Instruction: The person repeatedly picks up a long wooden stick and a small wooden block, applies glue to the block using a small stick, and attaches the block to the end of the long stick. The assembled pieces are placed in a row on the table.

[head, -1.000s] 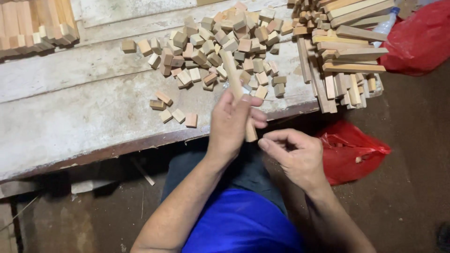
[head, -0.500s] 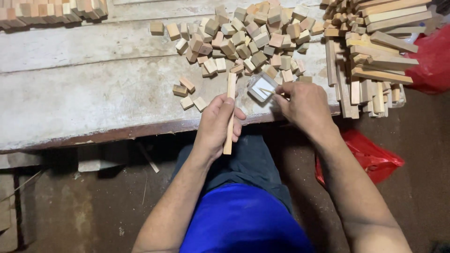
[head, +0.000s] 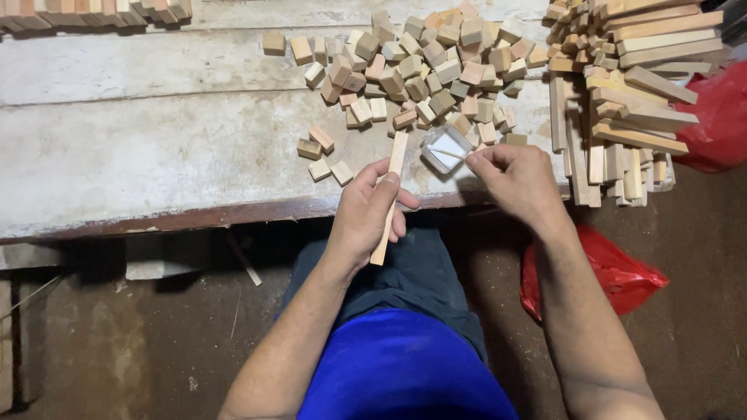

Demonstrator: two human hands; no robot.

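Note:
My left hand (head: 368,214) grips a long thin wooden stick (head: 390,191) that points away from me over the front edge of the whitish workbench (head: 148,148). My right hand (head: 515,180) pinches a thin small stick (head: 448,153) whose tip dips into a small clear tub of white glue (head: 445,149) on the bench. Just beyond the tub lies a heap of small wooden blocks (head: 424,66).
Long wooden strips (head: 630,93) are stacked at the right end of the bench. A few loose blocks (head: 320,152) lie left of my left hand. More blocks line the far left edge (head: 93,12). Red plastic bags sit on the floor (head: 615,272) and at the right (head: 720,117).
My right hand went from my lap up to the glue tub on the bench. My left hand kept hold of the long stick, now pointing further over the bench.

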